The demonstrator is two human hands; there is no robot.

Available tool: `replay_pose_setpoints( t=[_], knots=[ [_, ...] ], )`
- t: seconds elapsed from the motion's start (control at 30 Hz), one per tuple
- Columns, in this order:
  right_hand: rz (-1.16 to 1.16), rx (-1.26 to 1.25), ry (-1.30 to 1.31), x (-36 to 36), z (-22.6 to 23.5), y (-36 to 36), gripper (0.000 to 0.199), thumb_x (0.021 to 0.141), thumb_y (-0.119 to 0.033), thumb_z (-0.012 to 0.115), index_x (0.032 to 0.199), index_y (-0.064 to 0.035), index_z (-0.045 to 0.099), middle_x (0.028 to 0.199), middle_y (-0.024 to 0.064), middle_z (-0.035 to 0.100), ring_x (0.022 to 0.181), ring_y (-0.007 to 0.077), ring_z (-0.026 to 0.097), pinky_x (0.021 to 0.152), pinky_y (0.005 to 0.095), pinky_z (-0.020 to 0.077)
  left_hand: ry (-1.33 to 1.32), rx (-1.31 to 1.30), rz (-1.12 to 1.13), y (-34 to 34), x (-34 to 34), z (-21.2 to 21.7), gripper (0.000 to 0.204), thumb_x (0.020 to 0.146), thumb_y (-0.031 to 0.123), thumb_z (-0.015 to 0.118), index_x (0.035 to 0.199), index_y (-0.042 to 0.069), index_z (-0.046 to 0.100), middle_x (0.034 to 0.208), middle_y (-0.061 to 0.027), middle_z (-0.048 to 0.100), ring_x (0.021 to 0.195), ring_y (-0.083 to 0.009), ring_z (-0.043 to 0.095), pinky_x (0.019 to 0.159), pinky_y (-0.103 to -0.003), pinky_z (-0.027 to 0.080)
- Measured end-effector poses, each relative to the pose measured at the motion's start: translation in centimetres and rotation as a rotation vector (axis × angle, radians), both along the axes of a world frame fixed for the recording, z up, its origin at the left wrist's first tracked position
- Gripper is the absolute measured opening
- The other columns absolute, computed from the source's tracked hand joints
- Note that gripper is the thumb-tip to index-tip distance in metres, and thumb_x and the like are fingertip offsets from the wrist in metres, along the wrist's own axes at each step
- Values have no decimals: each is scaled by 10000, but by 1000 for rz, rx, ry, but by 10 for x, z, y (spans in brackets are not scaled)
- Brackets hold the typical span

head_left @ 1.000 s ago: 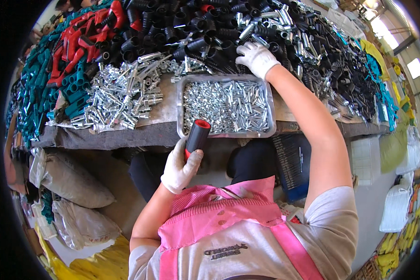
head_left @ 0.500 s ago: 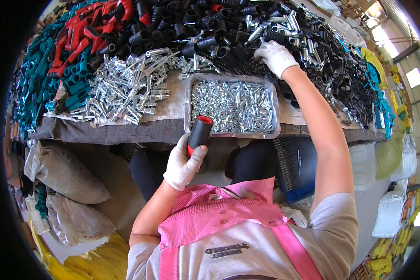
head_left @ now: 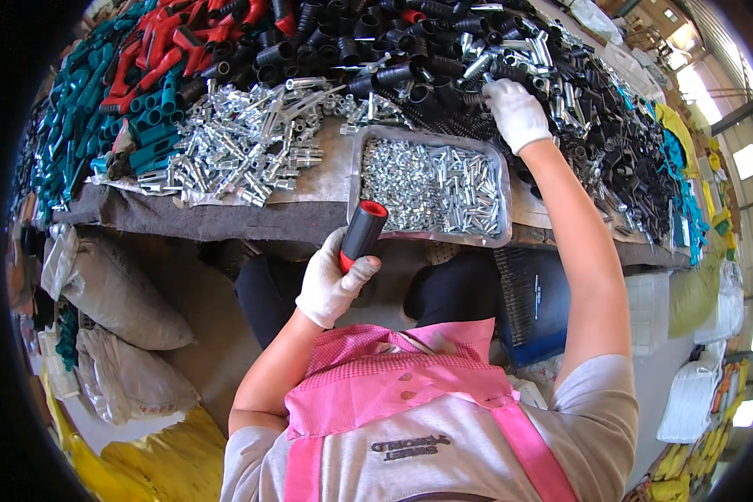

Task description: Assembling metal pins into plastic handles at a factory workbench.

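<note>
My left hand point(head_left: 335, 284), in a white glove, grips a black rubber handle grip with a red end point(head_left: 362, 229), held upright just below the table's front edge. My right hand point(head_left: 516, 111), also gloved, reaches far out over the table and rests on a heap of black grips and silver metal parts point(head_left: 552, 67); its fingers are curled down into the pile, and I cannot tell whether they hold anything. Between the two hands lies a grey metal tray point(head_left: 353, 167) filled with small silver metal pieces.
A pile of loose silver fittings point(head_left: 243, 151) lies left of the tray. Black grips point(head_left: 326, 42), red grips point(head_left: 167, 42) and teal grips point(head_left: 67, 134) cover the back of the table. Stuffed sacks point(head_left: 117, 293) lie on the floor at left, a dark crate point(head_left: 531, 305) under the table.
My right hand has moved rightward and a little farther back over the black and silver pile. The left hand keeps the red-ended grip in about the same spot.
</note>
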State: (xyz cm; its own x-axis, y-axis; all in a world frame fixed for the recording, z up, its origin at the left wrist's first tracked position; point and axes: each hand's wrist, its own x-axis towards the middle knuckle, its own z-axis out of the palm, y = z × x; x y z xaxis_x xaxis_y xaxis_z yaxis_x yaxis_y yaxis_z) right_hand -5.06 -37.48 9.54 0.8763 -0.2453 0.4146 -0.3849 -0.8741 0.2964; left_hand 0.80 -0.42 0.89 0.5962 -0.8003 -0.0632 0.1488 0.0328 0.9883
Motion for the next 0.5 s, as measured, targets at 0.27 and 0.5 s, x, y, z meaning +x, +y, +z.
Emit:
replay_pose_setpoints(
  t=[0.27,0.5],
  knots=[
    [-68,98,-18,0,-16,-1,168,874,-268,548,953,-130,599,972,112,585,923,306,594,785,420,496,-89,129,-22,1,6,5,495,785,315,728,1120,24,511,715,0,522,595,-81,461,569,-234,397],
    [17,668,-142,-15,-6,7,219,859,-170,564,1045,-92,647,988,160,648,896,319,624,844,378,483,-78,85,1,3,5,2,439,807,266,715,1102,36,485,624,30,476,475,-46,417,435,-206,339]
  ],
)
